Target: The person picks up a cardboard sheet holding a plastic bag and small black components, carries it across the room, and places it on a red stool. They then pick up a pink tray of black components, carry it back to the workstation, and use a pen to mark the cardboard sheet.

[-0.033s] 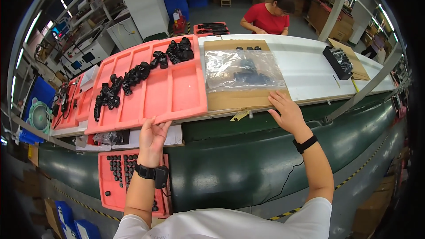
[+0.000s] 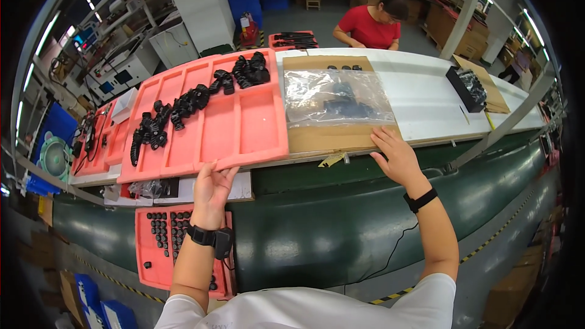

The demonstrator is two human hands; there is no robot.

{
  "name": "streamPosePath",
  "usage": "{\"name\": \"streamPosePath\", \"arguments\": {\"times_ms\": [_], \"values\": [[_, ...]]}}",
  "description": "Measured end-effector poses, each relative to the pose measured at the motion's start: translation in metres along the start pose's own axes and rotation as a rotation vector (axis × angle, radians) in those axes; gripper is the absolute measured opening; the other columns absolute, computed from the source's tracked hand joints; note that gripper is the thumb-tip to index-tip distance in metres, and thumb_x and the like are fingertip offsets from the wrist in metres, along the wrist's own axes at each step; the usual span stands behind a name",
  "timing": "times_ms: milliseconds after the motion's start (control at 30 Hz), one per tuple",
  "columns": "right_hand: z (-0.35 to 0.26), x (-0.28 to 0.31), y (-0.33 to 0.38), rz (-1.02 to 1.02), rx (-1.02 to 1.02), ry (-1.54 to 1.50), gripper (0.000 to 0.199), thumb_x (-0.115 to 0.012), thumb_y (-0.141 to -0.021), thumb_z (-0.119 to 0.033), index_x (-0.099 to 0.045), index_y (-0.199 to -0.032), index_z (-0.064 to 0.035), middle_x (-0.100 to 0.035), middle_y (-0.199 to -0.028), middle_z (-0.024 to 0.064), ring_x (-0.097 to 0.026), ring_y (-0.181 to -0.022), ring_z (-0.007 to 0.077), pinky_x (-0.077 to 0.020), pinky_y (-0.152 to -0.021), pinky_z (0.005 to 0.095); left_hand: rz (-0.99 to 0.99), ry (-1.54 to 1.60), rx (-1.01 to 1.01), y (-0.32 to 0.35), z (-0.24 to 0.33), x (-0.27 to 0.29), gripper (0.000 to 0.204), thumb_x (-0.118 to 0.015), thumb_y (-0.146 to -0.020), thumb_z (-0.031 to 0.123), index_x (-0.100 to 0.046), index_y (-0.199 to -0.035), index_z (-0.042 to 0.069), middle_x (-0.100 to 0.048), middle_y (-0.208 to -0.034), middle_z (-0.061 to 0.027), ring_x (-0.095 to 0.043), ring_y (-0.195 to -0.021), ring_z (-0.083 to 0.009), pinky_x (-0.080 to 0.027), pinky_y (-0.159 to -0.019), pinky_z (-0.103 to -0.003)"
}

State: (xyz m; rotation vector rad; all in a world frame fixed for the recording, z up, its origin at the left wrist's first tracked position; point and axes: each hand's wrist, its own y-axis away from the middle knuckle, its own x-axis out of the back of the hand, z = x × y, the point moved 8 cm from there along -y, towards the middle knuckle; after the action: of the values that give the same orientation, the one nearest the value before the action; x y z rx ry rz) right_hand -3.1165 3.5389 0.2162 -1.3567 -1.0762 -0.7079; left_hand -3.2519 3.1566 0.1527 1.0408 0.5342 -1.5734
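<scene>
My left hand (image 2: 213, 189) is palm up at the near edge of a large pink foam tray (image 2: 222, 134), its fingers closed on the rim and partly hidden. Ribbed black bent parts (image 2: 190, 105) lie in a diagonal row across the tray's compartments. My right hand (image 2: 396, 155) rests with fingers spread on the near right corner of a brown cardboard sheet (image 2: 323, 140), holding nothing. On that sheet lies a clear plastic bag (image 2: 304, 100), with dark shapes showing through it. Several small black round pieces (image 2: 345, 67) sit at the sheet's far edge.
A lower pink tray (image 2: 155, 274) with rows of black caps is below the bench, by my left forearm. A black box (image 2: 466, 88) of wrapped parts stands on the white bench (image 2: 420, 97) at right. Across it works a person in red (image 2: 372, 27). A cable (image 2: 396, 250) hangs near my right arm.
</scene>
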Motion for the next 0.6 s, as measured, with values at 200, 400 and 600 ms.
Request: {"name": "streamPosePath", "arguments": {"times_ms": [200,400,600], "values": [[-0.003,-0.003,-0.005,-0.029,0.001,-0.021,0.039,-0.059,-0.083,-0.017,-0.052,-0.12,-0.0035,-0.05,-0.128,0.0121,-0.041,-0.123,0.0319,-0.0347,-0.101,0.0404,-0.025,-0.1,-0.014,-0.003,-0.011,-0.001,0.012,-0.051,-0.084,0.003,-0.055,-0.094,-0.001,-0.061,-0.102,-0.0153,-0.058,-0.101,-0.0322,-0.045,-0.093,-0.049],[-0.016,-0.007,-0.004,-0.042,0.009,-0.016,0.04,-0.055,-0.084,-0.01,-0.049,-0.123,-0.0028,-0.047,-0.131,0.0135,-0.039,-0.125,0.0337,-0.0309,-0.104,0.041,-0.08,-0.077,-0.009,-0.009,-0.009,0.002,0.02,-0.051,-0.084,0.004,-0.055,-0.103,-0.001,-0.061,-0.101,-0.013,-0.06,-0.097,-0.0292,-0.049,-0.088,-0.047],[-0.014,-0.01,0.003,-0.041,-0.002,-0.04,0.038,-0.049,-0.086,-0.006,-0.048,-0.124,-0.0018,-0.046,-0.133,0.0138,-0.037,-0.127,0.0329,-0.0288,-0.105,0.0402,0.01,-0.196,-0.082,-0.003,-0.009,-0.003,0.027,-0.048,-0.082,0.003,-0.051,-0.11,0.001,-0.059,-0.104,-0.0104,-0.06,-0.097,-0.0285,-0.05,-0.085,-0.048]]}}
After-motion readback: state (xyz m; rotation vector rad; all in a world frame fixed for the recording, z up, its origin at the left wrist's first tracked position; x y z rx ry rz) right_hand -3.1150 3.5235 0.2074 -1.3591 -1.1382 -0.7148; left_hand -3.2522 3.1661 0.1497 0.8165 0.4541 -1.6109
